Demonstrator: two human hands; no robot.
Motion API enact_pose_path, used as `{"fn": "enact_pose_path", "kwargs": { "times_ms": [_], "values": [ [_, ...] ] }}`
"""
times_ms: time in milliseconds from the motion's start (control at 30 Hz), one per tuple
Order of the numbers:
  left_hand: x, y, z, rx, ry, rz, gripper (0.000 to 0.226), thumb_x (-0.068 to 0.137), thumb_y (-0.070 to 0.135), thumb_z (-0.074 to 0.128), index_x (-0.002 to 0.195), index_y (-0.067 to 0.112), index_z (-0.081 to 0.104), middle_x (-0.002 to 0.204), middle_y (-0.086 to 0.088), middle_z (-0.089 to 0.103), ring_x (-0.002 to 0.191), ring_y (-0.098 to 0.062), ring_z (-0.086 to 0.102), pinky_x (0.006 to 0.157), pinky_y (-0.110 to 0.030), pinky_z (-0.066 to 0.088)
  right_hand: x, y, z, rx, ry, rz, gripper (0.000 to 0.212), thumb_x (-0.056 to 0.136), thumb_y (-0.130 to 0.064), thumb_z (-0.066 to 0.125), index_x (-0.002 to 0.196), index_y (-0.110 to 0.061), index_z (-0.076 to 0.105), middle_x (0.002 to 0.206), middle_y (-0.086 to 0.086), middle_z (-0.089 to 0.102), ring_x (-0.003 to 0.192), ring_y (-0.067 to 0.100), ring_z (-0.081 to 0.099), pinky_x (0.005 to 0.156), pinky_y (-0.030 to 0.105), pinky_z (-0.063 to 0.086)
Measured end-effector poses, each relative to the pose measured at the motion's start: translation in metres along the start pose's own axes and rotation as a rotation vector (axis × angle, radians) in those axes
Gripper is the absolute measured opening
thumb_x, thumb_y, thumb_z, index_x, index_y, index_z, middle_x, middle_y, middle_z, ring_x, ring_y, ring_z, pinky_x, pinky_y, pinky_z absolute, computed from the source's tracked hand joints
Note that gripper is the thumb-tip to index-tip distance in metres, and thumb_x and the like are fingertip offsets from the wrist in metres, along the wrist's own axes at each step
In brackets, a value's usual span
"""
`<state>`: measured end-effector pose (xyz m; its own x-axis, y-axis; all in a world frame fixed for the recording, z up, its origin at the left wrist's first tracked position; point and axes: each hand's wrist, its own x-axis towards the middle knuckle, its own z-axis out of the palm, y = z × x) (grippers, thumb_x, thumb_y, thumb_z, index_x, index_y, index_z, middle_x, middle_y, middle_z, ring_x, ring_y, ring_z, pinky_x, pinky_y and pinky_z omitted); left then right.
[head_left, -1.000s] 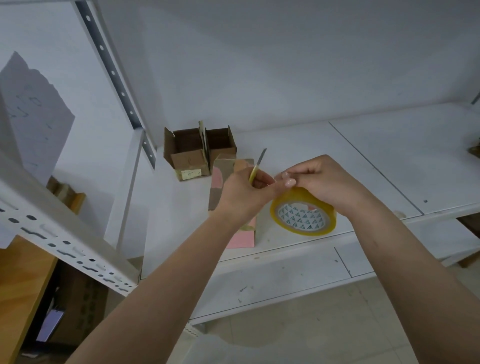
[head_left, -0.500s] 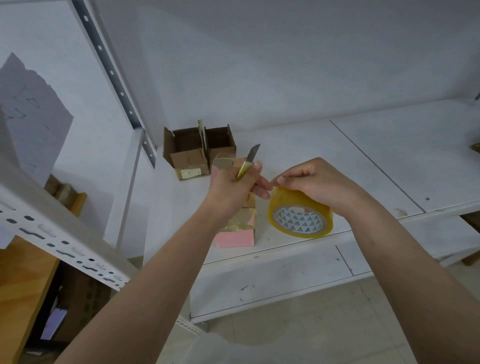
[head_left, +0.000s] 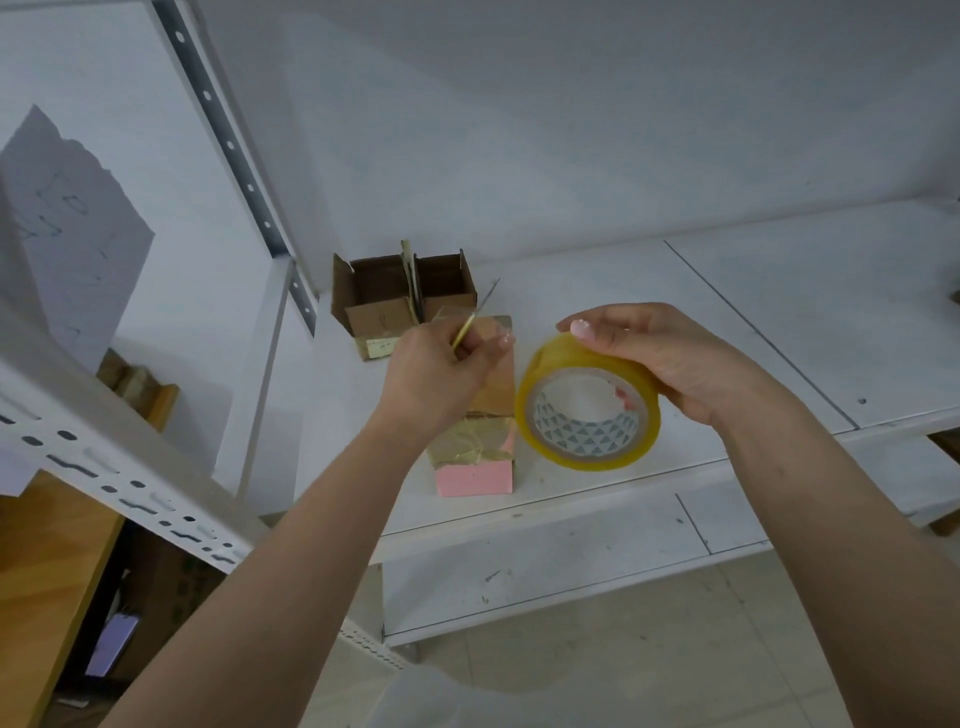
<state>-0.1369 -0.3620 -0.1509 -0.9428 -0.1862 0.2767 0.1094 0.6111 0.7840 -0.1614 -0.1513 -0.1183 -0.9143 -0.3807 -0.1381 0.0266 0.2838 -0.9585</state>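
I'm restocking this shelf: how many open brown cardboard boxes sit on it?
2. The left box stands at the back left of the shelf; the right box stands directly beside it, beyond the left hand. The hand may hide more.

Glossy plastic tape roll (head_left: 587, 410); matt cardboard boxes (head_left: 402, 296); painted metal shelf (head_left: 779, 291).

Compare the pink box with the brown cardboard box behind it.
The pink box lies shut, its top covered in yellowish tape; the brown cardboard box stands open, flaps up. The pink box is nearer the front, partly behind the left hand; the brown cardboard box sits further back. Both rest on the white shelf.
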Motion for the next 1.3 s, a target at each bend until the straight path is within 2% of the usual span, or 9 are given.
{"fn": "enact_pose_path", "kwargs": {
  "times_ms": [100,200,267,400,600,733,833,1067,1300],
  "values": [
    [-0.001,-0.006,-0.007,0.021,0.036,-0.033,0.040,0.086,0.038,0.069,0.057,0.017,0.051,0.044,0.011,0.049,0.044,-0.005,0.043,0.047,-0.021,0.036,0.005,-0.001,-0.001,-0.020,-0.048,-0.012,0.063,0.048,-0.064,0.073,0.097,-0.024,0.075,0.087,-0.003,0.075,0.077,0.013,0.071,0.077,0.031,0.055],
    [-0.003,-0.020,-0.028,0.012,0.088,-0.091,0.037,0.088,0.043,0.066,0.061,0.018,0.062,0.058,0.004,0.061,0.055,-0.010,0.056,0.059,-0.028,0.046,0.008,0.001,-0.007,0.003,-0.013,0.003,0.066,0.048,-0.061,0.075,0.099,-0.018,0.074,0.082,-0.001,0.074,0.070,0.012,0.068,0.059,0.027,0.054],
    [-0.006,-0.036,-0.048,-0.010,0.127,-0.161,0.036,0.087,0.046,0.066,0.062,0.021,0.061,0.058,0.006,0.062,0.057,-0.007,0.059,0.059,-0.027,0.044,0.009,0.007,-0.013,-0.096,0.044,0.029,0.057,0.053,-0.058,0.078,0.095,-0.020,0.073,0.073,-0.007,0.071,0.060,0.008,0.065,0.049,0.023,0.048],
    [-0.021,-0.062,-0.053,0.101,0.108,-0.235,0.036,0.087,0.051,0.063,0.066,0.021,0.062,0.055,0.011,0.062,0.057,-0.005,0.058,0.055,-0.023,0.039,0.015,0.029,-0.013,-0.383,0.072,0.086,0.030,0.070,-0.051,0.078,0.083,-0.026,0.069,0.080,0.000,0.071,0.066,0.015,0.068,0.057,0.024,0.049],
    [-0.026,-0.088,-0.045,0.069,0.119,-0.305,0.040,0.087,0.053,0.063,0.065,0.019,0.061,0.056,0.017,0.062,0.059,-0.012,0.059,0.056,-0.024,0.039,0.025,0.041,0.002,-0.453,0.073,0.119,0.031,0.072,-0.054,0.076,0.084,-0.027,0.067,0.079,-0.002,0.070,0.062,0.012,0.068,0.055,0.024,0.050],
    [-0.026,-0.101,-0.044,0.067,0.130,-0.306,0.040,0.086,0.053,0.063,0.064,0.020,0.061,0.056,0.018,0.062,0.057,-0.010,0.059,0.055,-0.023,0.038,0.032,0.047,0.011,-0.519,0.080,0.134,0.033,0.072,-0.058,0.074,0.084,-0.029,0.065,0.084,-0.003,0.069,0.073,0.016,0.067,0.074,0.037,0.057],
    [-0.024,-0.107,-0.042,0.065,0.137,-0.319,0.040,0.086,0.053,0.063,0.064,0.019,0.061,0.056,0.017,0.063,0.058,-0.010,0.059,0.054,-0.023,0.038,0.037,0.049,0.015,-0.543,0.085,0.143,0.034,0.072,-0.059,0.074,0.084,-0.030,0.064,0.086,-0.004,0.067,0.078,0.017,0.066,0.080,0.043,0.057],
    [-0.025,-0.122,-0.026,0.051,0.067,-0.353,0.044,0.088,0.054,0.060,0.068,0.015,0.062,0.057,0.006,0.062,0.063,-0.015,0.060,0.057,-0.026,0.041,0.045,0.062,0.017,-0.601,0.067,0.235,0.033,0.074,-0.059,0.073,0.086,-0.030,0.062,0.090,-0.004,0.065,0.080,0.019,0.065,0.083,0.044,0.056],
    [-0.035,-0.130,-0.006,-0.134,0.010,-0.444,0.042,0.089,0.051,0.060,0.067,0.016,0.061,0.059,0.005,0.061,0.063,-0.013,0.060,0.059,-0.026,0.041,0.050,0.073,0.024,-0.655,0.034,0.275,0.032,0.075,-0.060,0.071,0.088,-0.033,0.062,0.090,-0.005,0.063,0.080,0.018,0.065,0.083,0.045,0.056]
  ]
}}
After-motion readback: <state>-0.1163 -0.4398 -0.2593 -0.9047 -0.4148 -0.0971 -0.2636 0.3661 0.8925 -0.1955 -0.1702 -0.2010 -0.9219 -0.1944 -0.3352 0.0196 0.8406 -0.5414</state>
